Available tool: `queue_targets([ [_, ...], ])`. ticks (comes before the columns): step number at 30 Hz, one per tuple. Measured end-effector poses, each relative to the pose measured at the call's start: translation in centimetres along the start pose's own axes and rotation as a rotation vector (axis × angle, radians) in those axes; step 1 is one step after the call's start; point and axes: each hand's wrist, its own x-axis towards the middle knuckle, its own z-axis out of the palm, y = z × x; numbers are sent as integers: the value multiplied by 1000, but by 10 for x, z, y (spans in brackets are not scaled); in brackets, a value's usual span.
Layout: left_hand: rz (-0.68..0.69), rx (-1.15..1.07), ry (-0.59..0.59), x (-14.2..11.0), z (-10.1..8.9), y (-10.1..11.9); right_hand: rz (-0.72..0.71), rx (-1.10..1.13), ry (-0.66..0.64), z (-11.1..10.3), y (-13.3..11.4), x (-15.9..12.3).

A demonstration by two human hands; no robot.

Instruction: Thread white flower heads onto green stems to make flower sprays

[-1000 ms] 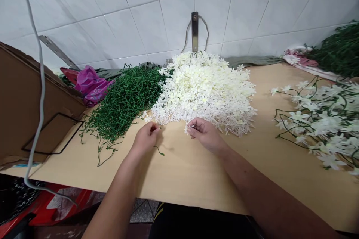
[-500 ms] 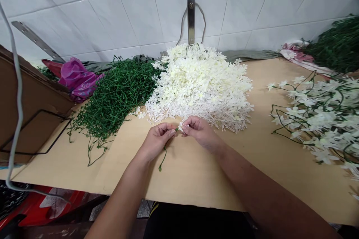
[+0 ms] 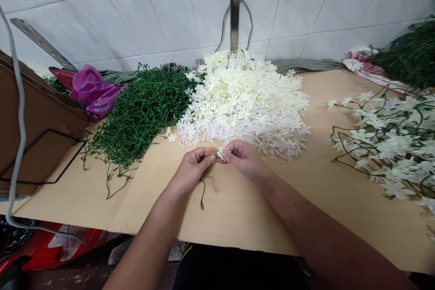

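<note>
My left hand (image 3: pixel 192 168) pinches a thin green stem (image 3: pixel 203 192) whose lower end hangs down over the wooden table (image 3: pixel 238 208). My right hand (image 3: pixel 244 158) pinches a small white flower head (image 3: pixel 220 153) and holds it against the top of that stem. Both hands meet just in front of a big heap of white flower heads (image 3: pixel 243 99). A pile of loose green stems (image 3: pixel 142 113) lies to the left of that heap.
Finished stems with white flowers (image 3: pixel 390 140) lie spread at the right. More green stems (image 3: pixel 408 54) are piled at the far right. A cardboard box (image 3: pixel 30 131) stands at the left, with a purple bag (image 3: pixel 91 93) behind it. A grey cable (image 3: pixel 18 127) hangs at the left.
My hands have come together: the left brought the green stem over and the right brought a white flower head to its tip. The view shifted slightly.
</note>
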Motion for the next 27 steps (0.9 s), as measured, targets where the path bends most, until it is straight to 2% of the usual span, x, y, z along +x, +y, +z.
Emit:
queue_targets([
  [5,4,47,-4,1,2,1,-102,-251,66,2,-2,-3],
  [10,17,159,-11,3,3,1,-136,-296,74,2,0,-3],
  [18,16,264,-86,4,2,0,-127,-370,-3,-4,4,-1],
  [27,15,396,-115,7,2,1,-160,-567,65,5,3,-7],
])
